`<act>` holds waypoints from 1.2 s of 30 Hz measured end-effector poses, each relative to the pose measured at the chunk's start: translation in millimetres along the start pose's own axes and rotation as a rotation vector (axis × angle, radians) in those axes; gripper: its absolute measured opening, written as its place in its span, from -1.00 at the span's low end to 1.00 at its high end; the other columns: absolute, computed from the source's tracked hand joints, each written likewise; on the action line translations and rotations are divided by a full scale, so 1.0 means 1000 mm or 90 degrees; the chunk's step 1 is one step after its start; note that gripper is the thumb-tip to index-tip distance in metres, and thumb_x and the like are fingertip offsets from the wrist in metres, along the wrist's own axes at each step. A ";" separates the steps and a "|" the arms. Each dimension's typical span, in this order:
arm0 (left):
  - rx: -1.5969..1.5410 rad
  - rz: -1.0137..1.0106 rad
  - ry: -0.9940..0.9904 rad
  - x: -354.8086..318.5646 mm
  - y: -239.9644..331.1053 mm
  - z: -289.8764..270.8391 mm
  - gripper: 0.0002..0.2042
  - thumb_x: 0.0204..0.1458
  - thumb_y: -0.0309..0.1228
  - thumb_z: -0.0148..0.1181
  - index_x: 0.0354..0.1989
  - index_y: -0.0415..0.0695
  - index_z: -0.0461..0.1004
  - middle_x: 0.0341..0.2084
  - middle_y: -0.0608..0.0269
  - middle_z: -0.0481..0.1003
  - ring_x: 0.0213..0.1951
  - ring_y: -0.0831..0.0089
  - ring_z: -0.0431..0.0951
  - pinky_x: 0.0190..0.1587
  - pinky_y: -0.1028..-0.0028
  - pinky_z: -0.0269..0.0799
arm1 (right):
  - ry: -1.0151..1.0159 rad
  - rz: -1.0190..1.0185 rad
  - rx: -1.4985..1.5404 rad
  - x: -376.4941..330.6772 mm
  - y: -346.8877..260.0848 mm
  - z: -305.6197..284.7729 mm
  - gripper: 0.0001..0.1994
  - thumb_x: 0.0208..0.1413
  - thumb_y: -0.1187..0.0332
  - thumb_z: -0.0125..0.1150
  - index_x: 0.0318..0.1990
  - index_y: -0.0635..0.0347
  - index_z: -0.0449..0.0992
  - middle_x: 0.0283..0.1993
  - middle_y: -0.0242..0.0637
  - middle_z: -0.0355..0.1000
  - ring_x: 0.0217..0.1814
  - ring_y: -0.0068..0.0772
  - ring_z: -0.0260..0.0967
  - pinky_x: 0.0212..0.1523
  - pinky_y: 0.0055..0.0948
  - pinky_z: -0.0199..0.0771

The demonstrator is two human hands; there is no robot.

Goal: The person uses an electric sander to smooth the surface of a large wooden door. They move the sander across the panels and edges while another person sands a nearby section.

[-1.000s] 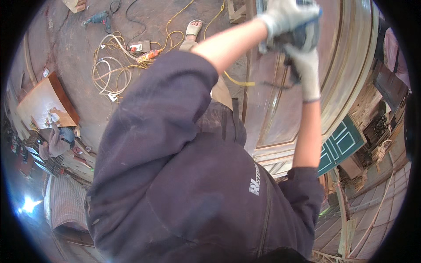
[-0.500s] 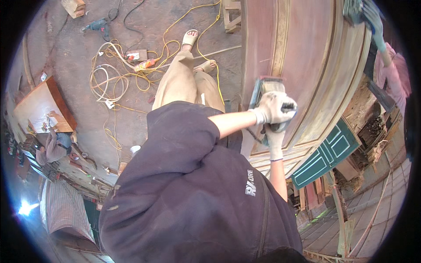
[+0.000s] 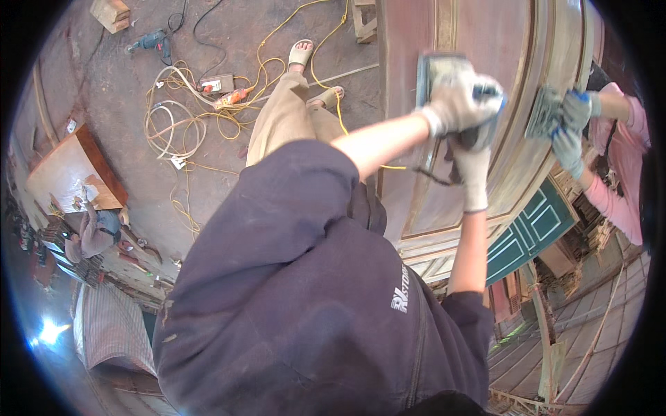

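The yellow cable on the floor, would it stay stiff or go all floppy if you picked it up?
Probably floppy: the yellow cable lies in loose tangled loops on the floor. It would likely snag too, since it crosses a white cable and a power strip.

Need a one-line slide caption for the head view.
Gloved left hand and right hand press a sander on a wooden door panel; co-worker's gloved hands sand alongside.
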State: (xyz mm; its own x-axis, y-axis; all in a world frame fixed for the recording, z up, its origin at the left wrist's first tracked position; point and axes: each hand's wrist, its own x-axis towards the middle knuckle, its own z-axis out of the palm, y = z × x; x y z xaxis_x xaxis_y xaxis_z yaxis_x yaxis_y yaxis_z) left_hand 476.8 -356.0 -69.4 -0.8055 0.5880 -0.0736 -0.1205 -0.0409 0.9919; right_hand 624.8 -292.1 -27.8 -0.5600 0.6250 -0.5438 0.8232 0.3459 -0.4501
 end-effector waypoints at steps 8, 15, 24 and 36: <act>0.003 -0.071 -0.104 -0.055 0.000 0.017 -0.84 -0.08 -0.20 0.29 -0.37 0.07 0.69 -0.42 0.27 0.65 -0.34 0.29 0.65 -0.24 0.35 0.53 | 0.124 -0.070 -0.069 -0.057 0.059 0.018 -0.40 -0.01 0.24 0.49 0.18 0.24 0.42 -0.20 -0.22 0.59 -0.22 -0.43 0.56 -0.20 -0.33 0.56; -0.082 -0.019 0.006 -0.005 -0.015 0.024 -0.81 0.00 -0.22 0.27 -0.30 0.01 0.71 -0.36 0.19 0.66 -0.32 0.24 0.66 -0.23 0.37 0.56 | 0.012 0.059 0.028 -0.005 -0.008 -0.010 -0.67 0.04 0.36 0.39 -0.07 0.30 0.51 -0.40 -0.25 0.55 -0.45 -0.45 0.51 -0.46 -0.35 0.49; -0.029 -0.156 -0.171 -0.130 0.026 0.045 -0.84 -0.08 -0.25 0.29 -0.36 0.01 0.67 -0.45 0.16 0.61 -0.34 0.17 0.60 -0.18 0.29 0.50 | 0.058 0.233 0.197 -0.148 0.071 0.011 -0.57 -0.07 0.49 0.37 0.01 0.36 0.46 -0.29 -0.24 0.58 -0.29 -0.46 0.55 -0.30 -0.40 0.57; -0.037 -0.043 -0.074 0.015 0.001 0.004 -0.76 0.12 -0.25 0.22 -0.18 -0.12 0.67 -0.31 0.21 0.67 -0.27 0.42 0.65 -0.14 0.43 0.55 | 0.031 0.102 0.088 0.000 -0.041 -0.007 -0.60 -0.03 0.34 0.41 -0.05 0.38 0.53 -0.25 -0.13 0.61 -0.29 -0.39 0.59 -0.30 -0.34 0.57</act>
State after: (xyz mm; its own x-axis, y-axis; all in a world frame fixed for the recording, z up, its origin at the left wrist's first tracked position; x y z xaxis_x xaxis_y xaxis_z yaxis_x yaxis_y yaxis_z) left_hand 467.0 -344.3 -69.2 -0.7219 0.6807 -0.1247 -0.2089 -0.0425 0.9770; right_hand 591.4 -301.6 -4.2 -0.4147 0.6991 -0.5825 0.8789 0.1420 -0.4553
